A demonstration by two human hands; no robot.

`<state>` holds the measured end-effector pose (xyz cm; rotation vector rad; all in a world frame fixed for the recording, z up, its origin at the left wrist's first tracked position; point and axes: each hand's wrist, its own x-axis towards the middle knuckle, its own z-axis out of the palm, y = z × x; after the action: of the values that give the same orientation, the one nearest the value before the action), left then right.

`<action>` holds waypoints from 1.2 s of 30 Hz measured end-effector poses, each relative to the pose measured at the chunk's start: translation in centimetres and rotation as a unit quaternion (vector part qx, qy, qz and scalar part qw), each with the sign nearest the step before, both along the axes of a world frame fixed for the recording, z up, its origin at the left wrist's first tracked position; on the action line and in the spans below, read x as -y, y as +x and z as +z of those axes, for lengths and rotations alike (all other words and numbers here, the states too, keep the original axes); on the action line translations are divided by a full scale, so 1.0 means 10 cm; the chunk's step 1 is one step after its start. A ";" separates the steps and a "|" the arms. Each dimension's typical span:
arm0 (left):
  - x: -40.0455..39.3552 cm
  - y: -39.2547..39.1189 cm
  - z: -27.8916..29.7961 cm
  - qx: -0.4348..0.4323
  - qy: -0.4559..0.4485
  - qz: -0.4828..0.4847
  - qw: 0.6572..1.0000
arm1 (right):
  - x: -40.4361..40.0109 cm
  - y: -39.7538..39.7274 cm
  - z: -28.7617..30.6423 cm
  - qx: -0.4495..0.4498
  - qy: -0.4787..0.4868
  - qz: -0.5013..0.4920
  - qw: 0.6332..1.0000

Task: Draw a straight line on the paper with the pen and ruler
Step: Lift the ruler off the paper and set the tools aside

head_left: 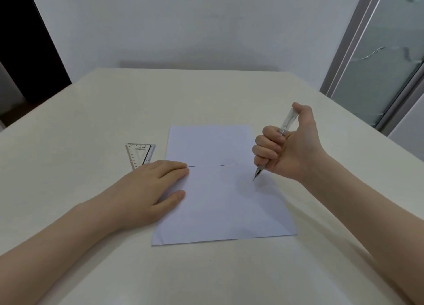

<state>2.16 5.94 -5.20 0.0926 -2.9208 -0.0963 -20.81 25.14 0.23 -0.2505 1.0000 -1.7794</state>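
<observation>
Pen in right hand fist; ruler beyond left hand fingers.

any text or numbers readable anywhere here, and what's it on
Nothing can be read with certainty.
Set square: scale ticks along its edges and a small dark print near the top edge, all too small and blurred to read; a red mark sits on its left edge.
Pen in the right hand: clear barrel, no legible print.
Paper: only a thin drawn line, no writing.
</observation>
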 end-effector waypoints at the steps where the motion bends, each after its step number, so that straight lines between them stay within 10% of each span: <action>1: -0.01 0.00 0.00 0.001 0.000 0.000 1.000 | 0.00 0.00 0.00 -0.002 -0.004 0.000 1.000; 12: -0.03 0.00 0.06 -0.006 0.011 -0.007 1.000 | 0.11 0.17 -0.02 -0.131 0.065 -0.010 0.989; 18: -0.26 -0.06 0.34 -0.146 0.315 0.079 0.934 | 0.18 0.41 -0.05 -0.233 0.058 0.070 0.968; 27: -0.52 -0.07 0.51 -0.094 0.440 0.092 0.888 | 0.20 0.60 -0.09 -0.284 0.024 0.099 0.953; 36: -0.04 -0.01 0.53 -0.073 0.288 0.216 0.930 | 0.16 0.45 -0.07 -0.356 0.070 0.063 0.930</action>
<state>2.08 6.38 0.09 0.7731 -2.5541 -0.8389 -16.26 23.52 -0.45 -0.8943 1.5703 -1.5028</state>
